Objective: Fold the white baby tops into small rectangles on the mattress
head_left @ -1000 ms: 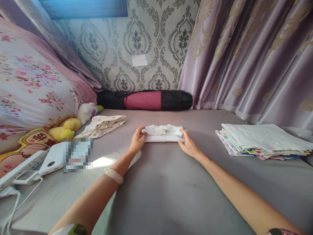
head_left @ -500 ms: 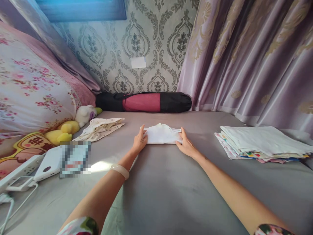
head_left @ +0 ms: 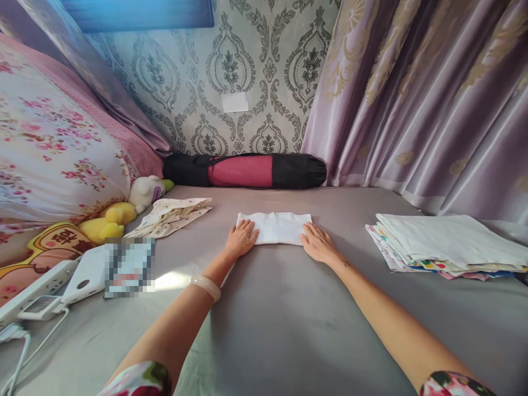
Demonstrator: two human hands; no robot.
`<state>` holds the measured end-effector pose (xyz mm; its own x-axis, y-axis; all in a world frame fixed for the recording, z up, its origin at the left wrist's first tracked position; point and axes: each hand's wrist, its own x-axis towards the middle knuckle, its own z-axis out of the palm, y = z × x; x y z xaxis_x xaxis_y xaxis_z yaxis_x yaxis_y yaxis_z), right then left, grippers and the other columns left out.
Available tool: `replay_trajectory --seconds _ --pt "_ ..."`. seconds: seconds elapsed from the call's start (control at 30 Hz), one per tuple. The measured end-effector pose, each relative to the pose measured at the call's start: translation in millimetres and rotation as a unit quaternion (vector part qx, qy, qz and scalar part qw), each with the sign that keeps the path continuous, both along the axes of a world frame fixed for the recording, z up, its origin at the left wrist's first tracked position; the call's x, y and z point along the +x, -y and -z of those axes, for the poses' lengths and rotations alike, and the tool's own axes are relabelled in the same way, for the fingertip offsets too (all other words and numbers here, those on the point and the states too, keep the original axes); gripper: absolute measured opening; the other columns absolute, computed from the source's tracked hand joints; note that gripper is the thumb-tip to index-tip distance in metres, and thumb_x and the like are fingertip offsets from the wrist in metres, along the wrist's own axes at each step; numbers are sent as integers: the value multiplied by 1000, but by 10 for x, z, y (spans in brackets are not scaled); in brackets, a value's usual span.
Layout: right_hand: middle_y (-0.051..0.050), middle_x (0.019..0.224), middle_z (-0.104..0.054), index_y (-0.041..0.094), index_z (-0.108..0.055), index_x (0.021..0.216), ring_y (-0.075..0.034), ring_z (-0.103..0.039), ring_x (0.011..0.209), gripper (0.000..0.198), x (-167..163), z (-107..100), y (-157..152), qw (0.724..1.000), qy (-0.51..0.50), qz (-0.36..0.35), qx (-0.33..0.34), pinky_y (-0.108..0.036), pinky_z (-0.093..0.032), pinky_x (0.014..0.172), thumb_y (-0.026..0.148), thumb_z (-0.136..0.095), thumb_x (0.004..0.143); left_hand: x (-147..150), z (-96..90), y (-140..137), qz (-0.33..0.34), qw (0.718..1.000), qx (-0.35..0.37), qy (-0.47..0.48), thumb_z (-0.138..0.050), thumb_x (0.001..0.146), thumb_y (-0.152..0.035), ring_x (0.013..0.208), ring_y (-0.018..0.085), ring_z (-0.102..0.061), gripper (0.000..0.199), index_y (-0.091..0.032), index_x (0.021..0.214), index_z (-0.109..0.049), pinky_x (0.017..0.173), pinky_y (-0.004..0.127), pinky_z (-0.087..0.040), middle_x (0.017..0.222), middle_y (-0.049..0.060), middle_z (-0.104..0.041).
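Note:
A white folded cloth [head_left: 278, 228] lies flat as a narrow rectangle on the grey bed sheet [head_left: 284, 308], in the middle of the head view. My left hand [head_left: 242, 238] rests palm down over its left end, fingers stretched out. On the opposite end, the fingertips of my right hand [head_left: 318, 242] touch the cloth's right edge, with the hand spread flat. Neither hand grips the fabric. What kind of garment or cloth it is cannot be told from its folded form.
To the right is a stack of folded clothes [head_left: 445, 242]. A crumpled patterned cloth [head_left: 169, 216] lies left, near plush toys [head_left: 111, 220], a power strip [head_left: 45, 286] and a white power bank [head_left: 86, 272]. A black and red long bag [head_left: 243, 171] lies along the wall.
The cloth's raised top edge now lies flat and even. My hands have gone from holding its two ends to lying flat with fingers spread on them.

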<state>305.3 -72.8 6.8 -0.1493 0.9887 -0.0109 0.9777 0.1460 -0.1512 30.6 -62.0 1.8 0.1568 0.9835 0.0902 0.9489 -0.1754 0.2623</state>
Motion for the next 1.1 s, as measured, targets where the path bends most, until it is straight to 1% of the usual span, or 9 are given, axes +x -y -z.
replay_trajectory --seconds 0.1,0.2,0.3,0.4,0.6,0.77,0.87,0.93,1.1 --pt "-13 156 -27 13 -34 148 -26 -20 145 55 -145 -90 -36 1000 -5 -13 22 -52 -15 117 35 -20 100 125 -87 9 7 999 39 -24 -33 98 -32 140 29 -34 39 -19 131 -50 115 56 -18 144 13 -48" --pt "-12 157 -26 12 -33 149 -25 -18 146 54 -392 -153 -77 997 -30 -69 34 -51 -14 118 31 -22 99 328 -127 8 38 997 73 -9 -33 97 -28 140 28 -35 40 -18 132 -49 116 54 -17 144 15 -48" --pt "-10 157 -26 14 -33 149 -23 -18 146 54 -636 -165 -128 992 -43 -113 19 -49 -11 118 29 -23 99 495 -106 -24 64 996 54 16 -31 97 -28 140 28 -33 42 -18 135 -48 116 52 -19 145 13 -47" --pt "-10 157 -27 14 -33 150 -22 -19 146 54 -772 -141 -198 991 -44 -126 6 -47 -11 119 29 -22 99 544 -61 -88 69 997 22 22 -28 98 -27 142 28 -31 45 -17 138 -45 116 50 -20 147 12 -45" --pt "-9 156 -29 11 -31 150 -23 -20 145 56 -773 -37 -371 989 -53 -135 -6 -48 -14 118 30 -19 99 486 8 -254 69 998 -11 10 -26 99 -32 144 28 -27 50 -16 145 -39 116 50 -20 152 12 -38" --pt "-6 156 -30 15 -34 149 -22 -21 145 54 -748 43 -473 990 -53 -134 12 -48 -14 118 30 -19 100 480 37 -380 58 998 -21 7 -24 100 -37 144 30 -25 51 -18 145 -39 115 54 -20 155 11 -34" --pt "-6 155 -32 15 -36 148 -22 -24 144 54 -740 59 -498 989 -55 -131 26 -49 -16 118 31 -20 100 470 36 -424 51 998 -23 5 -25 100 -41 144 30 -25 50 -21 143 -41 115 54 -20 155 11 -34" --pt "-6 154 -33 15 -37 148 -22 -24 144 53 -730 59 -499 990 -57 -125 35 -48 -17 118 31 -21 99 458 36 -431 49 999 -21 4 -25 100 -43 144 30 -26 51 -20 143 -42 115 54 -20 154 12 -35" --pt "-7 155 -31 14 -36 148 -22 -22 145 54 -687 51 -466 993 -56 -93 40 -46 -17 118 32 -21 99 426 56 -399 39 999 5 18 -28 99 -44 144 30 -26 50 -19 139 -46 115 51 -20 152 14 -38"
